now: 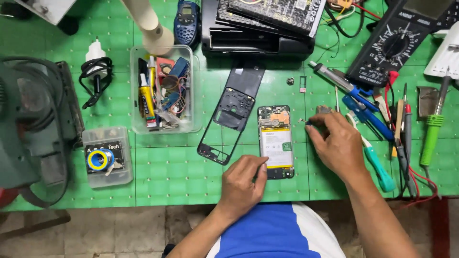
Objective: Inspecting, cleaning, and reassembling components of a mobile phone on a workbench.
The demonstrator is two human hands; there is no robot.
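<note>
a green mat (172, 177) fills the frame, tiled floor along the bottom edge. mid-frame, the left hand (243, 184) presses curled fingers on an opened phone (276, 141). the right hand (337, 143) pinches a small tool just right of it.

An opened smartphone with exposed battery (276, 141) lies on the green perforated table (181, 172), near its front edge. Just left of it lies a black plastic phone frame (233, 114), tilted. Farther left stands a clear plastic tray of tubes and small parts (165, 91), and before that tray, to the left, a small clear box holding a yellow-rimmed roll (107, 155). Behind the phone sits a black stack of cases (258, 28). Right of the phone lie blue-handled screwdrivers (366, 110), and behind them a black multimeter (394, 43).

The left hand (243, 184) rests at the phone's near end; the right hand (337, 143) hovers beside its right edge.
</note>
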